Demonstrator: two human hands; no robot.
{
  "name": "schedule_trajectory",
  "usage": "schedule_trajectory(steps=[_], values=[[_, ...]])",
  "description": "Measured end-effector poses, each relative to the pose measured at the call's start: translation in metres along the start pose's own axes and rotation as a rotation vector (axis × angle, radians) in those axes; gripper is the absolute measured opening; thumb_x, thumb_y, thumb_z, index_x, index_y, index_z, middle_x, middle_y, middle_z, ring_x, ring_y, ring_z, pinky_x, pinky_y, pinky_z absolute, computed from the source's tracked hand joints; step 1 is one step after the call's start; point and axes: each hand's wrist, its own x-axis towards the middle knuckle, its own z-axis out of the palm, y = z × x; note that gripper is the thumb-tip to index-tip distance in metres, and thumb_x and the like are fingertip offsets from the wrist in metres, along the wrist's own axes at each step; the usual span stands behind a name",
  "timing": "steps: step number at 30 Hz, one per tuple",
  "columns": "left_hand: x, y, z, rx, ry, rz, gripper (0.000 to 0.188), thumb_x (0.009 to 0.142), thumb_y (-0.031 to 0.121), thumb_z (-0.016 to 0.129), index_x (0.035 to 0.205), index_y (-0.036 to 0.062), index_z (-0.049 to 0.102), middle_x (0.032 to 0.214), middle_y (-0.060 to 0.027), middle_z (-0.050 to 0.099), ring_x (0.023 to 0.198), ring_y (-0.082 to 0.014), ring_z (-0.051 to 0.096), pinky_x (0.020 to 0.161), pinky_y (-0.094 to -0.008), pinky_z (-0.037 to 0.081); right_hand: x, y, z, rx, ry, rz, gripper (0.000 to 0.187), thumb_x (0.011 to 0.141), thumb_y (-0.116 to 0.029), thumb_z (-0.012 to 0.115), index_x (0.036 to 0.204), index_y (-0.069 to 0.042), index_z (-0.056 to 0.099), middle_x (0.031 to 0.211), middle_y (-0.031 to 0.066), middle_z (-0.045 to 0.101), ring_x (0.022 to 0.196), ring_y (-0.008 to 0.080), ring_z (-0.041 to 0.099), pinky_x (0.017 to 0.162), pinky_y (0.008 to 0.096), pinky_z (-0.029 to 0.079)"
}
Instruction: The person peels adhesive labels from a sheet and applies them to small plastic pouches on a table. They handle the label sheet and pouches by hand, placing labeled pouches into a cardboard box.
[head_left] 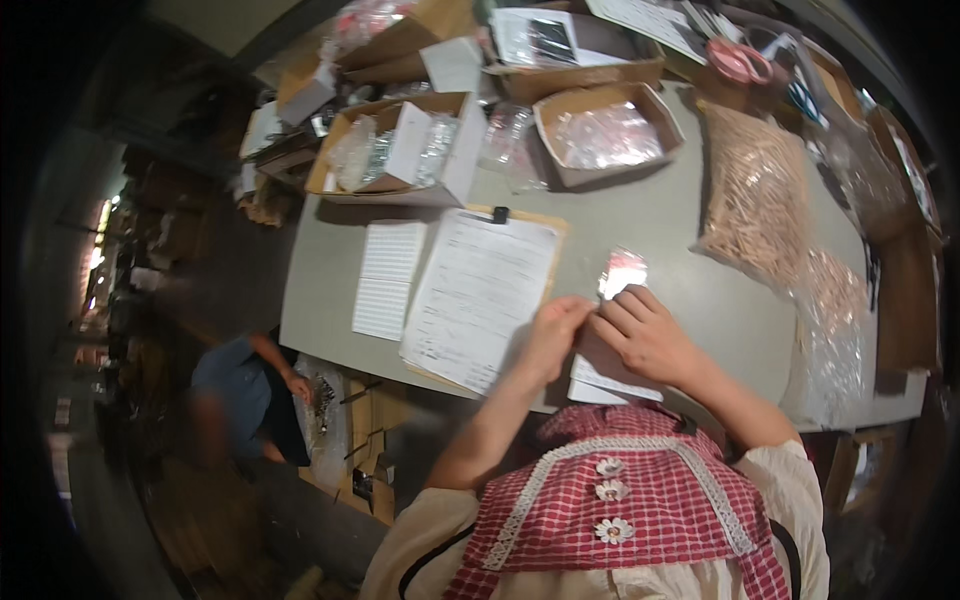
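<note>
Close together at the table's near edge, my left hand (556,335) and my right hand (645,335) work over a stack of white printed sheets (600,375). The left thumb and fingers are pinched together; what lies between them is too small to make out. My right hand is curled, fingertips down beside the left, and its grip is hidden under the fingers. Just beyond the right fingertips lies a small shiny clear packet (624,272) with some red on it. Left of my hands, a clipboard (552,240) holds a handwritten paper form (480,300).
Label sheets (388,278) lie left of the clipboard. Farther back stand a divided box of bags (460,150) and a carton of clear packets (575,178). At right are a large bag of tan pieces (755,190) and pink-handled scissors (740,62). Another person (240,400) is at lower left.
</note>
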Motion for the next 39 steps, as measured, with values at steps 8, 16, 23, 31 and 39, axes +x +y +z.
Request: schedule_trajectory(steps=[8,16,23,31,39], values=[[-0.005,-0.019,-0.072,0.14,0.34,0.223,0.026,0.107,0.021,0.052,0.096,0.001,0.063,0.084,0.0003,0.061,0.079,-0.0073,0.051,0.074,-0.0247,0.044,-0.047,0.061,0.007,0.39,0.083,0.629,0.041,0.072,0.008,0.058,0.111,-0.001,0.056,0.109,0.0199,0.058,0.099,0.0419,0.058,0.084,0.0473,0.049],[0.005,-0.013,-0.065,0.275,0.295,0.268,0.028,0.107,0.019,0.05,0.091,-0.001,0.063,0.103,-0.0061,0.069,0.089,-0.0123,0.059,0.081,-0.0256,0.047,-0.06,0.05,0.046,0.337,-0.086,0.592,0.039,0.078,0.002,0.059,0.116,-0.005,0.054,0.122,0.0191,0.059,0.101,0.0437,0.063,0.082,0.0477,0.055],[0.033,-0.004,-0.038,0.944,-0.066,0.662,0.018,0.094,0.011,0.06,0.085,-0.0044,0.063,0.153,-0.0231,0.048,0.14,-0.0433,0.045,0.111,-0.0437,0.041,-0.09,0.049,0.035,0.476,0.146,0.818,0.01,0.093,-0.01,0.065,0.101,-0.004,0.063,0.092,0.0122,0.065,0.078,0.0283,0.065,0.069,0.0381,0.052],[0.063,-0.021,-0.019,1.149,-0.102,0.649,0.017,0.095,0.01,0.058,0.084,-0.0031,0.061,0.152,-0.0227,0.05,0.145,-0.0437,0.039,0.117,-0.05,0.033,-0.082,0.086,0.03,1.009,0.096,1.269,0.014,0.096,-0.015,0.064,0.096,-0.001,0.065,0.083,0.001,0.064,0.07,0.0072,0.056,0.064,0.0245,0.045],[0.043,0.004,0.021,1.151,-0.241,0.933,0.014,0.09,0.009,0.061,0.086,-0.0036,0.066,0.14,-0.018,0.06,0.134,-0.0378,0.05,0.111,-0.0495,0.038,-0.087,0.074,0.027,1.059,-0.09,1.297,0.016,0.095,-0.02,0.066,0.097,-0.004,0.067,0.081,-0.0021,0.063,0.067,0.0055,0.052,0.057,0.0236,0.04]])
